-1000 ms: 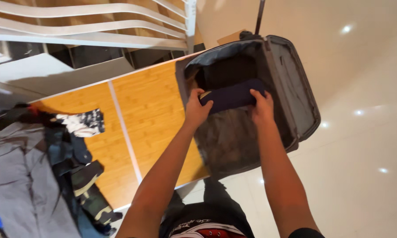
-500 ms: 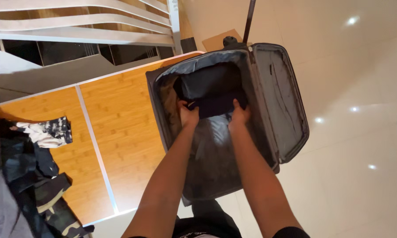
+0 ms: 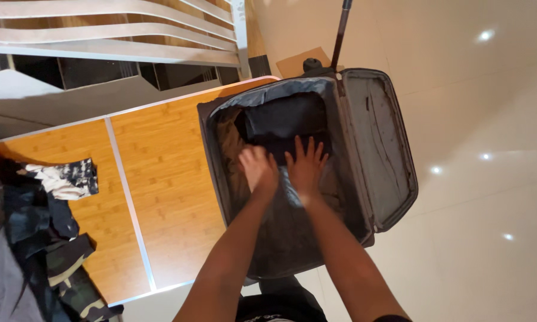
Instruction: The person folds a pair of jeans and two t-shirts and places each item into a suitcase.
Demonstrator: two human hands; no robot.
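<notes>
An open grey suitcase (image 3: 364, 235) lies on a wooden platform, its lid (image 3: 379, 143) swung to the right. Inside, at the far end, lie a folded dark grey garment (image 3: 283, 116) and, just in front of it, a folded navy garment (image 3: 280, 149). My right hand (image 3: 306, 166) presses flat on the navy garment with fingers spread. Beside it, my left hand (image 3: 258, 168) rests palm down at the garment's near left edge, slightly blurred. Neither hand grips anything.
A pile of clothes (image 3: 36, 232) in grey, dark and camouflage fabric lies at the left on the wooden platform (image 3: 161, 167). White railings (image 3: 113, 42) run along the top. A telescopic handle (image 3: 340, 30) sticks out behind the suitcase. Glossy white floor (image 3: 489, 209) lies to the right.
Both hands have set the navy garment down in the suitcase, let go of its ends and moved together on top of it, fingers now flat.
</notes>
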